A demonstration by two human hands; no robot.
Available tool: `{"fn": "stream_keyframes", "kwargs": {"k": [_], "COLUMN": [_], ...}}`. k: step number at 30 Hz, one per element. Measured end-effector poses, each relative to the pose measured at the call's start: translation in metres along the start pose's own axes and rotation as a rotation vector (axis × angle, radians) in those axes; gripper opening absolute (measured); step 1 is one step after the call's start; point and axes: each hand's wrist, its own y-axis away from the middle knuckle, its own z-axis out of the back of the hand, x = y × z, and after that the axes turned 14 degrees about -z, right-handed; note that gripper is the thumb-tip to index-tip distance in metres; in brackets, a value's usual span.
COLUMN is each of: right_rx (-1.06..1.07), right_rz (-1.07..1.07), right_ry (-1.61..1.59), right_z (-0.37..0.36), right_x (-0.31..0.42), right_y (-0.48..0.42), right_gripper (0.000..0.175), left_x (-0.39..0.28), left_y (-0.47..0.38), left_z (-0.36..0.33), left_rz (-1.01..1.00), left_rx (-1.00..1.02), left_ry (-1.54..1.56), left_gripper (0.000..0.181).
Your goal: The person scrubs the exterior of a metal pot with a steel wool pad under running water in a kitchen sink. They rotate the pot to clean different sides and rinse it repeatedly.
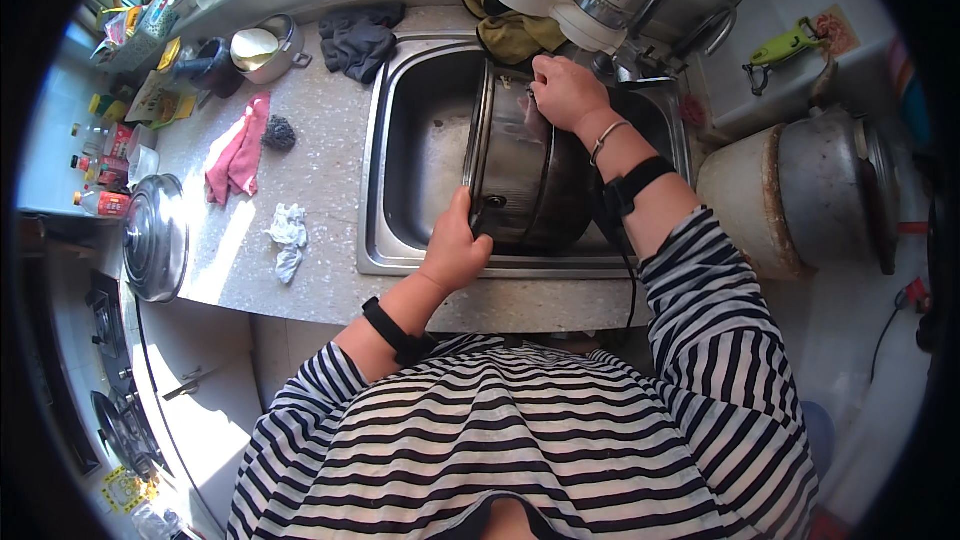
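Observation:
A large metal pot [514, 157] is tipped on its side in the stainless steel sink [373, 240], its rim facing left. My left hand [457, 244] grips the rim at the near side, by a dark handle fitting. At the pot's far side, under the faucet [637, 7], my right hand [566, 90] is closed around the handle area; its fingertips are partly hidden. An olive cloth [525, 37] lies behind the pot at the sink's back edge, and a dark grey cloth [360, 37] rests by the back left corner.
On the counter left of the sink are a pink cloth [241, 154], a dark scouring pad [279, 133], a crumpled white wipe [288, 240], a small pot [274, 60] and a metal lid [156, 238]. Larger stacked pots [817, 172] stand at the right. A green peeler [784, 45] hangs on the wall.

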Motion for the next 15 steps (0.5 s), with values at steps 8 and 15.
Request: {"fn": "stream_keyframes", "kwargs": {"k": [8,15], "right_rx": [-0.024,-0.079], "right_rz": [0.208,0.002], "right_ry": [-0.019,0.086], "right_z": [0.003,0.004], "right_x": [0.0,0.008], "right_y": [0.077,0.006], "right_gripper": [0.01,0.009], "left_x": [0.005,0.005], "left_y": [0.003,0.003], "left_z": [-0.002,-0.002], "left_rz": [0.014,-0.003], "left_rx": [-0.001,-0.002], "left_ry": [-0.017,-0.011], "left_gripper": [0.052,0.053]}}
